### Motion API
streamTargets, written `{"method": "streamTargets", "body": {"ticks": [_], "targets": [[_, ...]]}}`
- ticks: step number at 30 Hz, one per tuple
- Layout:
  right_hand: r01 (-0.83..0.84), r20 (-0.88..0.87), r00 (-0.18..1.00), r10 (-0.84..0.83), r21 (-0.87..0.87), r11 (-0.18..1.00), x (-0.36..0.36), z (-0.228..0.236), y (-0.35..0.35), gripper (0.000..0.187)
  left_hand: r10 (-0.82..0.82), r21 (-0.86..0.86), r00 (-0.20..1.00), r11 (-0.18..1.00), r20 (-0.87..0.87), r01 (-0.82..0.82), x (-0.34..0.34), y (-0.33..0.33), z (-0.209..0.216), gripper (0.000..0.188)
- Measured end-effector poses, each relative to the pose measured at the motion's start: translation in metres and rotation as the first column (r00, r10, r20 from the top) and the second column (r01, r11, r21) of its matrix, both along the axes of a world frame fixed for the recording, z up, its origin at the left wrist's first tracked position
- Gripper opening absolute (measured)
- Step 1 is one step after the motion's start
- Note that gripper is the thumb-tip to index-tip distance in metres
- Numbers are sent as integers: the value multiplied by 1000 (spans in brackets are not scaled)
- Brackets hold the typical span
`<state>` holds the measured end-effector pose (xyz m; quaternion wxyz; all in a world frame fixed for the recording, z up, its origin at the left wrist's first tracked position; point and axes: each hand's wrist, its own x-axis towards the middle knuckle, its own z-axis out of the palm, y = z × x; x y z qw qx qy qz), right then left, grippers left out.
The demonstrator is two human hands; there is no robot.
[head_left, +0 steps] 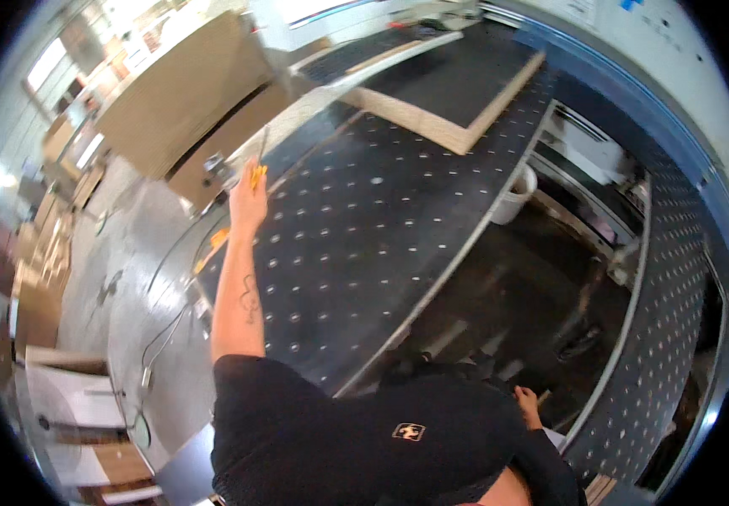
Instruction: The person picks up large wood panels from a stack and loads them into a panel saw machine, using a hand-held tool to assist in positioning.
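Observation:
My left arm reaches far out over the left edge of the black table (330, 278). At its end my left hand (249, 202) is closed around a small tool with a yellow-orange handle (259, 175); a thin dark shaft rises just beyond it, and its exact kind is too blurred to tell. A silvery metal fitting (219, 167) is right beside those fingers. Low at my right side, my right hand (529, 406) is partly hidden by my body and sleeve, its visible fingers bent. Whether it holds anything cannot be made out.
Light wooden strips (419, 125) form a corner on the table's far part. A large brown cardboard sheet (187, 93) stands at the far left. To the right, a dark gap holds a white bucket (516, 194), with a second dotted black surface (659, 312) beyond. Cables (166, 337) trail on the floor.

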<state>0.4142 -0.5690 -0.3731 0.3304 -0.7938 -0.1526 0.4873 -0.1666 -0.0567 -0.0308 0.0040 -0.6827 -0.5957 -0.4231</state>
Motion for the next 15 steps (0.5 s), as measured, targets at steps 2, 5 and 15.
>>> {"method": "streamTargets", "body": {"ticks": [2,5,15], "targets": [[-56,75,996,56,-5,998,1,1,0,34,199,37,962,977,185,-209,-27,4,0,44],[-98,166,981,102,-36,995,3,1,3,34,270,134,850,922,452,-364,-83,20,-4,44],[62,74,995,-67,66,996,6,-24,-9,39,216,177,884,934,414,-311,-163,96,-66,42]]}}
